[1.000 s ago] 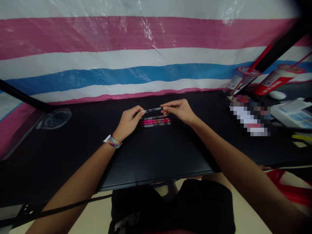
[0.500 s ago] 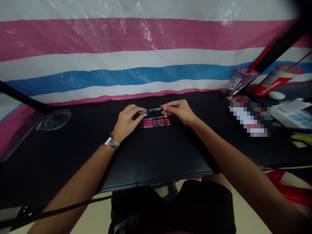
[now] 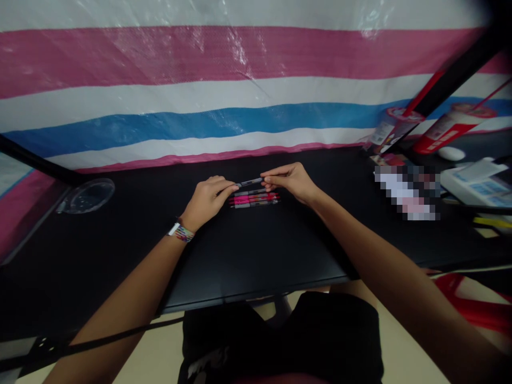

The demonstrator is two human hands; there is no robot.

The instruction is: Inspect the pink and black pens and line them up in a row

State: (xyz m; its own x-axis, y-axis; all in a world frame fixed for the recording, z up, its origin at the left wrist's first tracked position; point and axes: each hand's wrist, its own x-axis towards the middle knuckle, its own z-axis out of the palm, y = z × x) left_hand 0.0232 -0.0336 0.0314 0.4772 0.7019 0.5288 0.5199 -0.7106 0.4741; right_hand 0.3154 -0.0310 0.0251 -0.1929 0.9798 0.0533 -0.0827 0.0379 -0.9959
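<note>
A dark grey pen lies crosswise between my hands near the middle of the black desk. Thumb and fingers of my left hand pinch its left end. My right hand grips the other end between thumb and fingertips. Just nearer to me, several pens rest side by side in a row, some pink and some grey. My fingers partly cover the far edge of that row. A white-faced band and a colourful woven bracelet circle my left wrist.
To the left a clear round plastic lid lies on the desk. Two cups with red straws stand at the right, one of them a red-and-white cup, beside a white mouse. A striped sheet hangs behind the desk.
The left fingers have closed further over the pen's left end, and the pen looks slightly more tilted. The row of pens has stayed in place.
</note>
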